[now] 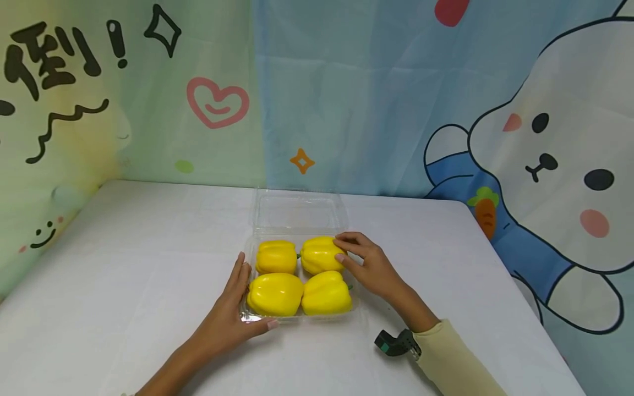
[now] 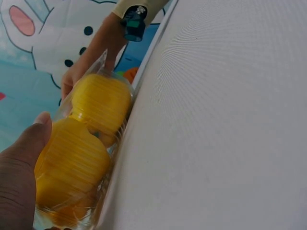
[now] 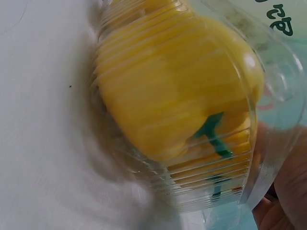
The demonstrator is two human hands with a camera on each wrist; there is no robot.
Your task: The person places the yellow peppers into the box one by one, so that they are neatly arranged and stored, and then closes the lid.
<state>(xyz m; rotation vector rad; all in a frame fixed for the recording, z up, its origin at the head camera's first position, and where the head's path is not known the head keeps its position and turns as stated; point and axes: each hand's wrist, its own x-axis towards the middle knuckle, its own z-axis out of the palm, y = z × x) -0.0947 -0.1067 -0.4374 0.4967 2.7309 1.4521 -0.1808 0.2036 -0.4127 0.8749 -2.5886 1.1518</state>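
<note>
partly hidden (by right hand (image 1: 371, 265)): pepper (image 1: 318, 256)

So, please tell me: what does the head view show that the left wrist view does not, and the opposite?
Only the head view shows the orange star and dark lettering on the backdrop, and all four yellow peppers together. Only the left wrist view clearly shows ridges on the clear container. Both share yellow peppers, the container, left hand, right hand and dark wrist device.

Four yellow peppers (image 1: 275, 294), in open clear container (image 1: 250, 315)
</note>
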